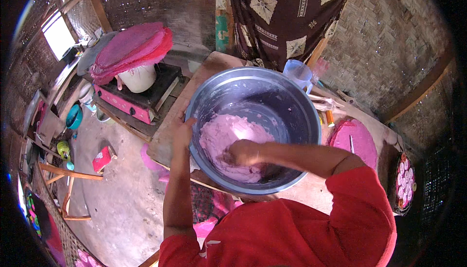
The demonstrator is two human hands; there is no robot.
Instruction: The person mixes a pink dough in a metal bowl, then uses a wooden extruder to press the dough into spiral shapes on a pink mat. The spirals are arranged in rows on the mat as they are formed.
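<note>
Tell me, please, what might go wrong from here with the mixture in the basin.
The basin could slide or turn if the right hand presses hard into the pink mixture, as only the left hand is at its rim. If it shifts, it might knock the bluish jug close by its far side.

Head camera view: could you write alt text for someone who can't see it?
A person's right hand is in a pink, doughy mass inside a large grey-blue basin; the left hand touches its rim. The person wears a red shirt; a blue pitcher and a pink-fronted stove stand nearby.
</note>
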